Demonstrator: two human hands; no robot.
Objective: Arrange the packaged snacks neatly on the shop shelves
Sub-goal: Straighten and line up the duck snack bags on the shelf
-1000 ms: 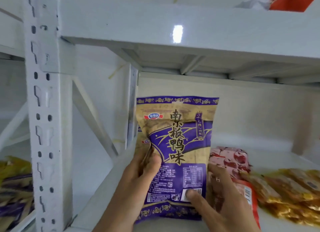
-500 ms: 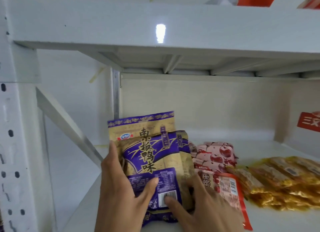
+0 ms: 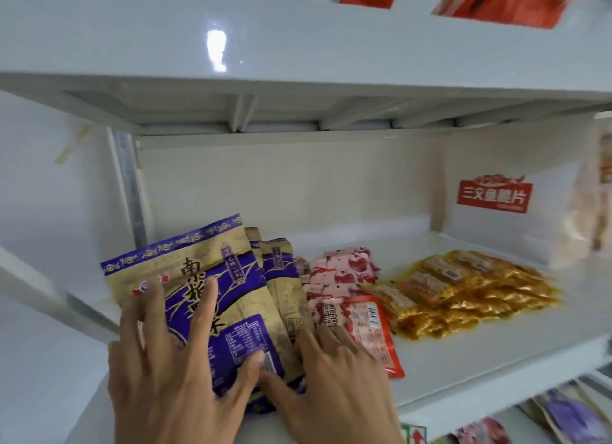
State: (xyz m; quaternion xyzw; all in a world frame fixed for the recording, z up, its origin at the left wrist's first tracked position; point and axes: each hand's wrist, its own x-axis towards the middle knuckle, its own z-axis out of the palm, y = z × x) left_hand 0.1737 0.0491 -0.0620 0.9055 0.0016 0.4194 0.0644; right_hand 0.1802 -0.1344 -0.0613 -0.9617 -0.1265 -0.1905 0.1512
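A stack of purple-and-gold snack packets (image 3: 231, 298) leans back at the left end of the white shelf (image 3: 480, 354). My left hand (image 3: 172, 371) lies flat on the front packet with its fingers spread, the thumb on the label. Beside it, my right hand (image 3: 334, 380) rests with straight fingers against the stack's lower right edge and partly over a red-and-pink packet (image 3: 367, 327). More pink cherry-print packets (image 3: 344, 268) lie behind that one.
A pile of gold-wrapped snacks (image 3: 463, 291) fills the shelf's middle right. A white bag with a red label (image 3: 493, 198) stands at the far right. Red packets (image 3: 496, 3) sit on the shelf above, and purple packets (image 3: 576, 417) on the one below. A perforated upright (image 3: 127, 185) is at the left.
The purple packets have gone from upright to leaning back on the shelf. My left hand has shifted from gripping the packet's edge to lying flat on its front. The view has swung right.
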